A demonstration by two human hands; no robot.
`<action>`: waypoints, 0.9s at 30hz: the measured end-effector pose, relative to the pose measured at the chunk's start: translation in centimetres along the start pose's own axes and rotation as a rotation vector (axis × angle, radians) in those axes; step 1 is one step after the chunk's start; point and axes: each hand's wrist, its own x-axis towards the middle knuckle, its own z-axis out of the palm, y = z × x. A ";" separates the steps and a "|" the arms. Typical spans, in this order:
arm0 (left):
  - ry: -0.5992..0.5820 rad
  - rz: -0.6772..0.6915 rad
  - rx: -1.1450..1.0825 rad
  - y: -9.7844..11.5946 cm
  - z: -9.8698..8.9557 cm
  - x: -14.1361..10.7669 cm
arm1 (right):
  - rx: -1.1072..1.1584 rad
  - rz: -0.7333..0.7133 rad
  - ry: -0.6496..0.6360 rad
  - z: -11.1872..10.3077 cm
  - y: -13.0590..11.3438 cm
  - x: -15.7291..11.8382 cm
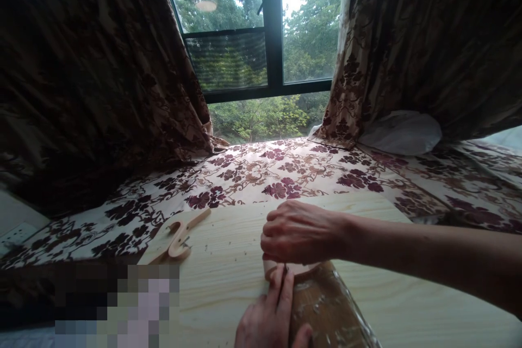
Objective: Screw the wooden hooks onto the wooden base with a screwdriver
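Observation:
My right hand (302, 232) is closed in a fist above a small pale wooden piece (304, 270). Whatever sits inside that fist is hidden by the fingers. Below it, my left hand (269, 310) presses extended fingers against the near edge of the wooden piece, with the thumb lower down. A thin dark tip (286, 268) shows between the hands; its kind is unclear. The piece rests at the far end of a brown block (326, 304) with a shiny, film-like covering. At the left of the board lies a curved, hook-shaped wooden piece (179, 240).
A pale wooden board (228, 261) carries small dark shavings or crumbs. Behind it spreads floral fabric (281, 168) up to a window (273, 22) between patterned curtains (346, 92). A white plastic bag (403, 131) lies back right. Part of the lower left is pixelated.

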 end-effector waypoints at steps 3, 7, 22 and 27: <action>-0.032 0.052 -0.040 -0.5 0.0 0.1 | 0.020 0.002 -0.002 0.7 0.3 -0.2; -0.039 0.041 -0.064 -0.6 -0.2 0.0 | 0.003 0.197 0.014 1.5 0.4 -0.1; -0.040 0.025 -0.067 -0.5 -0.1 0.0 | 0.061 0.038 -0.024 0.7 0.5 -0.2; -0.077 -0.010 -0.113 -0.3 -0.6 0.1 | 0.032 0.279 -0.016 1.5 0.5 0.0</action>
